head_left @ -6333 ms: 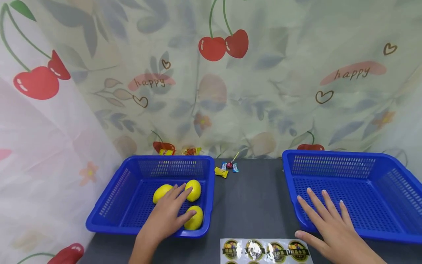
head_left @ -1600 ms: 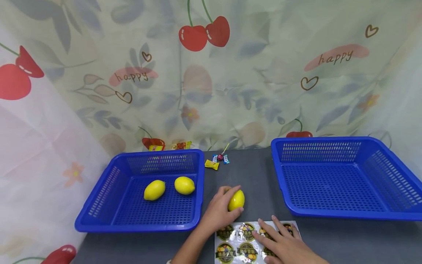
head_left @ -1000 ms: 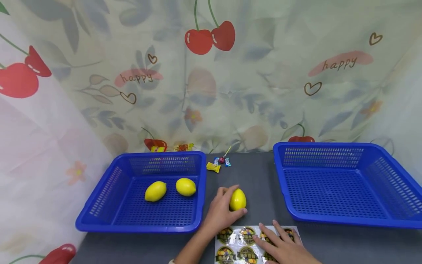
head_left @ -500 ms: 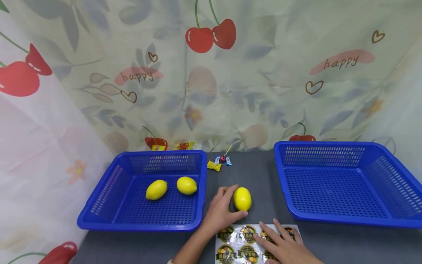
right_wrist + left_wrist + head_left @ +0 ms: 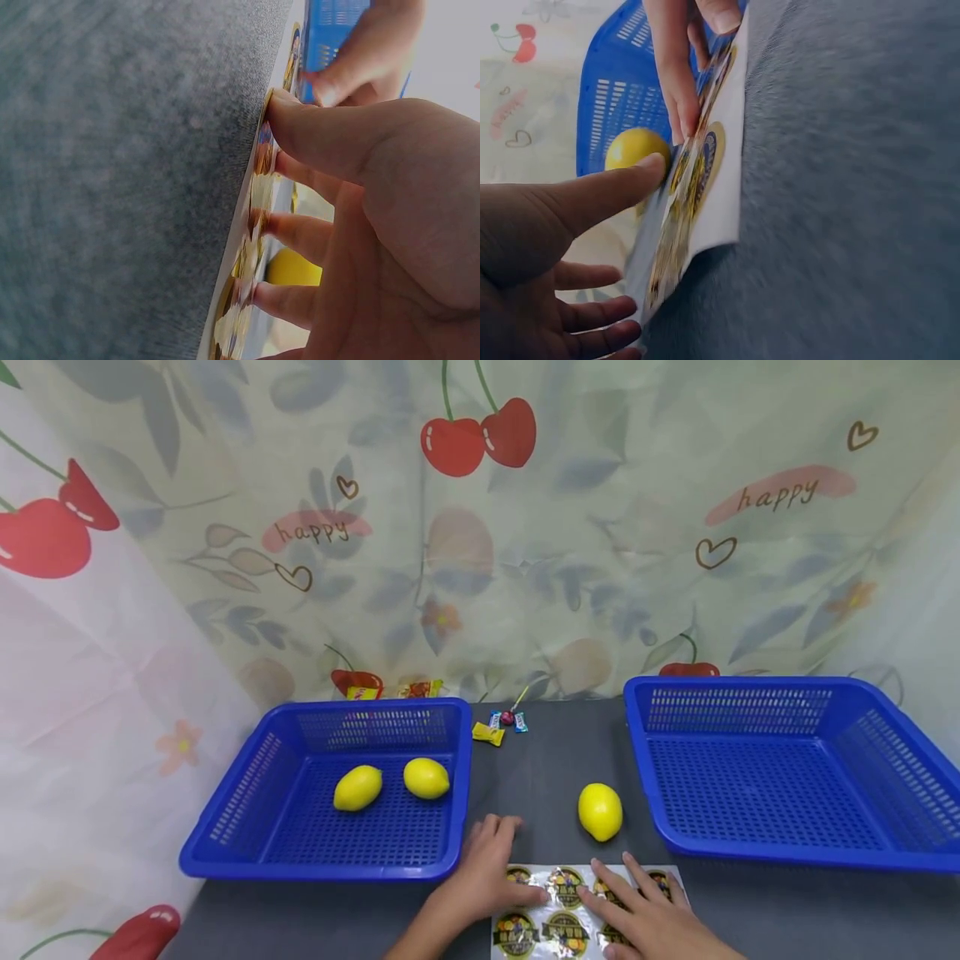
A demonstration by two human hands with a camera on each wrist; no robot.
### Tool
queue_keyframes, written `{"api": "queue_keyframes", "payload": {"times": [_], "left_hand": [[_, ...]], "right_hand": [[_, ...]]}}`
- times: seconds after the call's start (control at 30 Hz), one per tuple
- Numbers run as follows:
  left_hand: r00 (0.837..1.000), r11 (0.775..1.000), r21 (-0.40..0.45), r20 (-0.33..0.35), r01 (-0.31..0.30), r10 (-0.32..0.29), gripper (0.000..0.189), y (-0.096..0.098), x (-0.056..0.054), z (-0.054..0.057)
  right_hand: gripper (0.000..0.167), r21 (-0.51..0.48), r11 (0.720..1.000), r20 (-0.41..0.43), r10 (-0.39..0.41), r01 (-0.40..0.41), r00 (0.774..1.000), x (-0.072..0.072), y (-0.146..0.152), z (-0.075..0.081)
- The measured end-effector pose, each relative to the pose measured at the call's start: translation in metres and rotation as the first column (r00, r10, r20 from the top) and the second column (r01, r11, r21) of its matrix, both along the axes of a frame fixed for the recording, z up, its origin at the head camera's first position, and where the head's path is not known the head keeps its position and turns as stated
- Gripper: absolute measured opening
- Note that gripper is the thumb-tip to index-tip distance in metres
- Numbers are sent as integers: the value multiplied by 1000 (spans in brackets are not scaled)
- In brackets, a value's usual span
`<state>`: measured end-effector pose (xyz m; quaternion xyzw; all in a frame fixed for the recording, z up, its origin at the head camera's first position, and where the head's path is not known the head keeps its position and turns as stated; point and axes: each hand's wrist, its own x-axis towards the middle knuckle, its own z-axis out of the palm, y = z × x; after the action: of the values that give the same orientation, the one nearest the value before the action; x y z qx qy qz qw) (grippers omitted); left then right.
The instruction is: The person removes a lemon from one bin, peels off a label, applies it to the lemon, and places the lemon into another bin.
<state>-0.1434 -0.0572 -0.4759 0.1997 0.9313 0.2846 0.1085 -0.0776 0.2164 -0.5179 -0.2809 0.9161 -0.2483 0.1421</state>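
A yellow lemon (image 5: 600, 812) lies on the dark table between the two blue baskets, beyond the sticker sheet (image 5: 553, 935). My left hand (image 5: 487, 870) is at the sheet's left edge, fingers spread and apart from the lemon, holding nothing. In the left wrist view its thumb (image 5: 634, 180) overlaps the lemon (image 5: 636, 147). My right hand (image 5: 648, 910) rests on the right part of the sheet with its fingers spread. The right wrist view has those fingertips on the round gold-and-black stickers. Two more lemons, one on the left (image 5: 357, 788) and one on the right (image 5: 426, 778), lie in the left basket.
The left basket (image 5: 322, 872) stands on the left, the right basket (image 5: 810, 853) on the right. A yellow wrapped candy (image 5: 487, 734), a lollipop (image 5: 507, 717) and small blue wrappers lie at the back, before a cherry-printed curtain (image 5: 525, 568).
The left hand took a lemon from the left basket to the table, then let go and drew back leftward. The lemon rolled right. The right hand came onto the sticker sheet.
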Motion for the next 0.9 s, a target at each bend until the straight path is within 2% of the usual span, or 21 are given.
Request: {"api": "queue_keyframes", "payload": {"times": [0.13,0.27,0.5,0.63,0.77,0.9], "left_hand": [[999,999,-29,8,32,-31,66,-10,8,3],[998,998,-12,2,55,-55,53,-15,10,1],[998,999,14,-51,46,-46,50,-16,10,-3],[998,999,14,-34,44,-44,50,-16,11,-3],[999,999,-6,-12,39,-39,48,-15,13,-3],[997,998,-50,-64,47,-50,46,-15,15,-2]], "right_hand": [[54,8,1000,-21,5,-4,1000,0,2,1],[53,21,1000,-57,13,-12,998,1,1,4],[53,16,1000,-40,21,-21,999,2,-2,10],[53,17,1000,-52,11,-10,999,3,-2,8],[52,11,1000,-70,14,-13,997,4,0,6],[52,2,1000,-65,8,-8,998,5,0,3]]}}
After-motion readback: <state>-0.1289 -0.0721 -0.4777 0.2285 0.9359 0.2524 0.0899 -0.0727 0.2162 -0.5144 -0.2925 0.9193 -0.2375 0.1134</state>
